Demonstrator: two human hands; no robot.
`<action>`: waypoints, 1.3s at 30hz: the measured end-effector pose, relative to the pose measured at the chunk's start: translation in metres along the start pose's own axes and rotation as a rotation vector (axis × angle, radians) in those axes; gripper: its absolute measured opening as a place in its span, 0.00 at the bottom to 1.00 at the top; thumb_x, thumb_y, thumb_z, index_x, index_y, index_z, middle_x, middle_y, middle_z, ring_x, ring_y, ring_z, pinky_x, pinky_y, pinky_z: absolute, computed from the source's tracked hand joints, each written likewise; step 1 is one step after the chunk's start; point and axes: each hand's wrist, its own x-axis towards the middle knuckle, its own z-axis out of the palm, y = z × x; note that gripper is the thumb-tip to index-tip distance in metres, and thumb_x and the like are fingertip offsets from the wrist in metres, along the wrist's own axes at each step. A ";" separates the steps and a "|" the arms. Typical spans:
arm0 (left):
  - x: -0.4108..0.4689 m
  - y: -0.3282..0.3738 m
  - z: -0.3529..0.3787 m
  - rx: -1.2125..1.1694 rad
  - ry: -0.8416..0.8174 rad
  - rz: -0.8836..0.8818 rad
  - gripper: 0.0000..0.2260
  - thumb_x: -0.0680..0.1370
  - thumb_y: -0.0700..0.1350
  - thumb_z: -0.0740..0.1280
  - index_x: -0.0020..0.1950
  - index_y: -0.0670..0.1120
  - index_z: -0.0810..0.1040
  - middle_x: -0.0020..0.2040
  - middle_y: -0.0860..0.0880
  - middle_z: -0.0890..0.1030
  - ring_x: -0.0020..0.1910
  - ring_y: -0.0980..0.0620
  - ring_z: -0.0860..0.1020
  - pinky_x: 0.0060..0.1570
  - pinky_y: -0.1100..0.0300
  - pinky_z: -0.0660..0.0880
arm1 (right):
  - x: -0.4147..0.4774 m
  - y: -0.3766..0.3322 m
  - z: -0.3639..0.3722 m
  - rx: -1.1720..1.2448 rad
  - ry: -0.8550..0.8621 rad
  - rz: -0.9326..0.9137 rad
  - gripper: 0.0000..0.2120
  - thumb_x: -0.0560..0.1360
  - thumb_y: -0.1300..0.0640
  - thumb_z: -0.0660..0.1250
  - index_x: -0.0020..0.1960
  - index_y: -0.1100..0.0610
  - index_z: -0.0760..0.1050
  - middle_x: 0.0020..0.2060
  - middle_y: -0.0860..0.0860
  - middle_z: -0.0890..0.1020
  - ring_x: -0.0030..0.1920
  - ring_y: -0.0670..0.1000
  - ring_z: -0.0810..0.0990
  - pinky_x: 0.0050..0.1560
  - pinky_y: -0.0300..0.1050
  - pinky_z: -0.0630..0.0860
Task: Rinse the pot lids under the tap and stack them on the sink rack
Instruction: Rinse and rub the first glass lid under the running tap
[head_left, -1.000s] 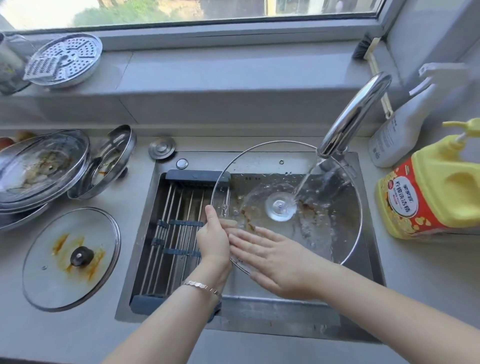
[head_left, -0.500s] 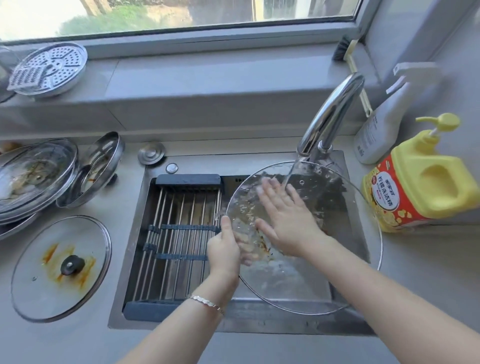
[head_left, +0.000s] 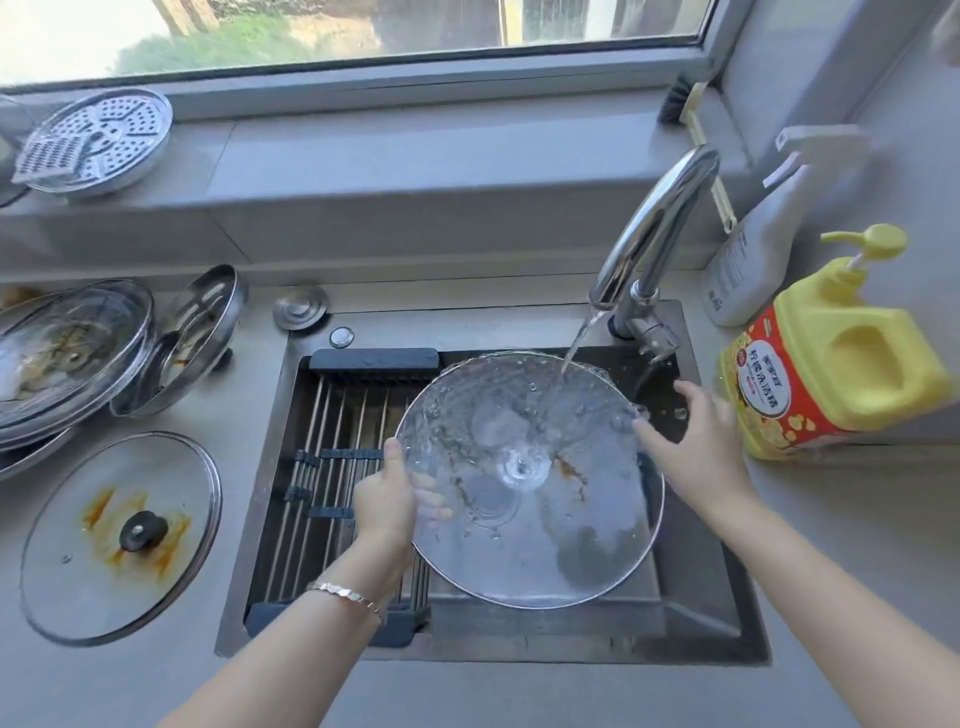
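A large glass pot lid (head_left: 524, 525) is held tilted over the sink, under the water that runs from the chrome tap (head_left: 654, 223). Brown food streaks remain near its centre knob. My left hand (head_left: 387, 499) grips the lid's left rim, thumb on top and fingers underneath. At the lid's right edge, the straight fingers of my right hand (head_left: 696, 447) touch the wet glass, thumb spread apart. The roll-up sink rack (head_left: 332, 467) covers the left half of the sink and has nothing on it.
On the counter to the left lie a stained glass lid (head_left: 119, 535), a stack of glass lids (head_left: 67, 353) and a steel lid (head_left: 182, 343) leaning on them. A yellow soap bottle (head_left: 831, 364) and a white spray bottle (head_left: 753, 260) stand to the right.
My right hand has slid from the middle of the lid to its right edge. The lid has turned flatter under the stream, and my left hand keeps its hold on the rim.
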 end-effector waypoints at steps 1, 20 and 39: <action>0.002 -0.003 0.000 0.011 -0.017 -0.017 0.28 0.81 0.56 0.53 0.32 0.37 0.75 0.18 0.45 0.76 0.17 0.51 0.76 0.23 0.62 0.72 | 0.000 -0.002 -0.003 0.138 -0.123 0.172 0.28 0.73 0.51 0.69 0.69 0.60 0.65 0.61 0.58 0.72 0.58 0.57 0.74 0.59 0.51 0.71; -0.098 -0.015 0.073 0.993 -0.775 0.688 0.32 0.76 0.59 0.62 0.76 0.52 0.55 0.77 0.50 0.57 0.76 0.52 0.54 0.73 0.56 0.54 | 0.008 -0.046 -0.046 0.174 -0.237 0.364 0.03 0.72 0.72 0.56 0.46 0.68 0.66 0.37 0.69 0.80 0.34 0.65 0.83 0.42 0.61 0.81; -0.041 0.053 0.046 -0.166 -0.170 0.249 0.21 0.81 0.54 0.54 0.41 0.43 0.79 0.37 0.45 0.83 0.35 0.52 0.82 0.33 0.65 0.79 | -0.039 -0.099 0.090 -0.030 -0.168 -0.523 0.32 0.76 0.44 0.36 0.76 0.59 0.41 0.75 0.50 0.40 0.74 0.45 0.37 0.72 0.39 0.33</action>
